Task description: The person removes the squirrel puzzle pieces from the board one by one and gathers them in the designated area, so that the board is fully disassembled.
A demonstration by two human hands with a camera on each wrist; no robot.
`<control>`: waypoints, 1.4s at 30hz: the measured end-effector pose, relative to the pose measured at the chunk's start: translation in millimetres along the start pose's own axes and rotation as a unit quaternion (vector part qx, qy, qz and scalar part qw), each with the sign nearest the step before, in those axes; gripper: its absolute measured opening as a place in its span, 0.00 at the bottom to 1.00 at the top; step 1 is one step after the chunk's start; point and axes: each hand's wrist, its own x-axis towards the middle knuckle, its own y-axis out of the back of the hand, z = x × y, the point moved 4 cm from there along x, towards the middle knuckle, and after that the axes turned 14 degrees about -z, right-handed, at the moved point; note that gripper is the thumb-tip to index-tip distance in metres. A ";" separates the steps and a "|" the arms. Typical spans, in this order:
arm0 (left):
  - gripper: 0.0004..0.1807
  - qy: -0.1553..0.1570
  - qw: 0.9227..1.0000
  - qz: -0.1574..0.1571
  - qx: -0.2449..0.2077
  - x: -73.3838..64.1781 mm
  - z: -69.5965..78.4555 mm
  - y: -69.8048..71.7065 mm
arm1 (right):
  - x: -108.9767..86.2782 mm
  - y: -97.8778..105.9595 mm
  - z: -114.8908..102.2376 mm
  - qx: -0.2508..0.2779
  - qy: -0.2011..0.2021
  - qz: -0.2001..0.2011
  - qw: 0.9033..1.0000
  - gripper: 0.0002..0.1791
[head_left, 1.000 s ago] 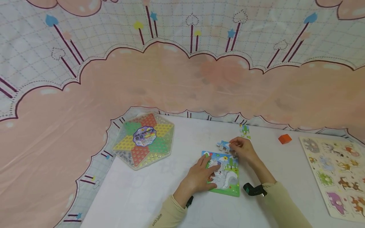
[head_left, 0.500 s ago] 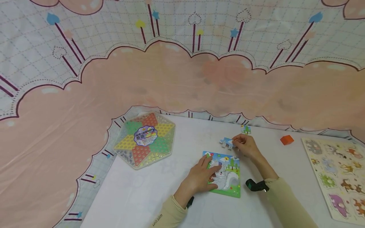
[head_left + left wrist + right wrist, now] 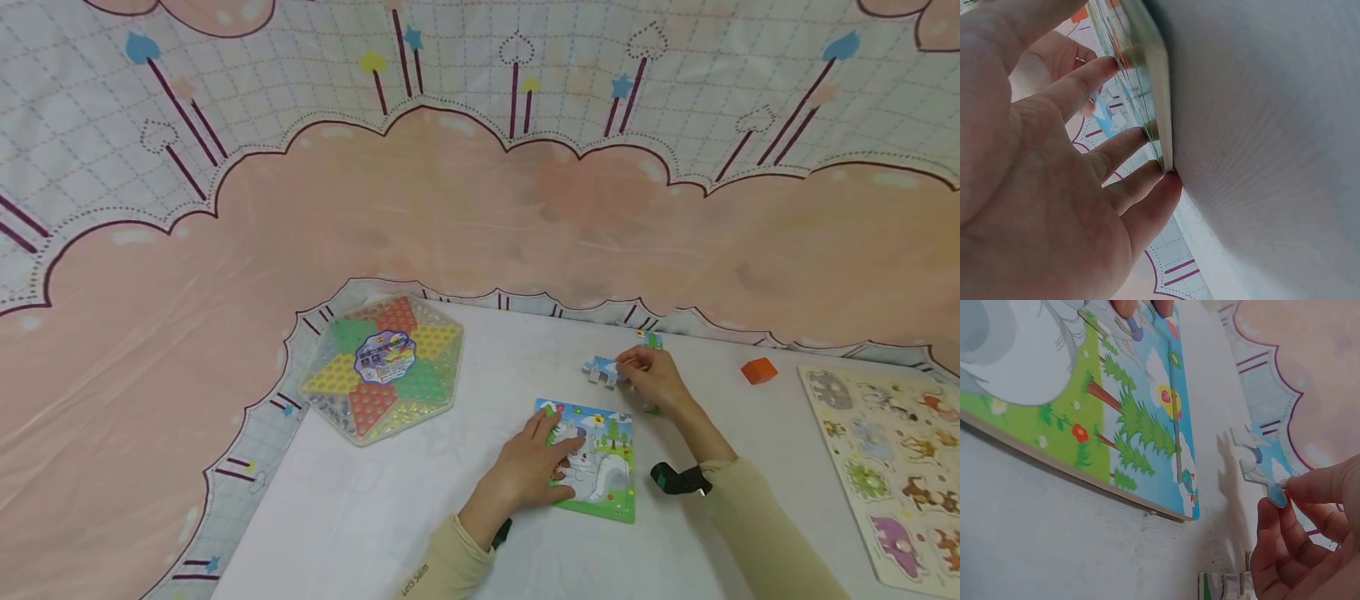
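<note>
My left hand [image 3: 528, 458] lies spread over the left side of a squirrel picture puzzle board [image 3: 611, 467], its fingers outstretched. In the left wrist view its fingertips touch the face and edge of the board. Beyond the board's far edge, my right hand [image 3: 652, 379] pinches a blue-and-white jigsaw piece [image 3: 602, 370] between thumb and fingers. The right wrist view shows this jigsaw piece [image 3: 1261, 461] apart from the board, with knobs and notches along its outline. My left hand hides part of the squirrel picture.
Loose jigsaw pieces [image 3: 651, 339] lie behind my right hand, partly covered by it. An orange block [image 3: 759, 371] sits farther right, near a wooden animal board [image 3: 862, 433]. On the left is a hexagonal Chinese checkers set [image 3: 382, 367]. A patterned cloth [image 3: 450, 208] rises behind the table.
My right hand has moved away from the board's top edge, slightly up and right, with the jigsaw piece pinched in it. My left hand keeps its place on the board.
</note>
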 end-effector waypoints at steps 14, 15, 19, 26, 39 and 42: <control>0.37 0.004 1.000 0.000 -0.012 -1.7 0.4 1.8 | 8.1 6.4 -2.5 0.001 -0.001 -0.003 1.000 0.11; 0.37 0.004 1.000 0.000 -0.014 -1.8 0.5 2.1 | 8.6 6.6 -2.1 0.001 -0.002 -0.004 1.000 0.12; 0.37 0.003 1.000 0.000 -0.016 -1.5 0.3 2.3 | 10.7 7.7 -0.2 0.005 -0.010 -0.006 1.000 0.12; 0.37 0.004 1.000 -0.004 -0.010 -1.1 -0.3 1.8 | 12.6 7.8 0.8 0.001 -0.033 -0.010 0.999 0.13; 0.37 0.000 1.000 -0.003 -0.023 -1.1 -2.0 -0.8 | 15.6 11.7 0.9 -0.007 -0.035 -0.018 0.999 0.14; 0.37 0.000 1.000 -0.005 -0.027 -1.2 -1.9 -0.6 | 16.8 12.6 1.6 -0.006 -0.040 -0.019 0.999 0.15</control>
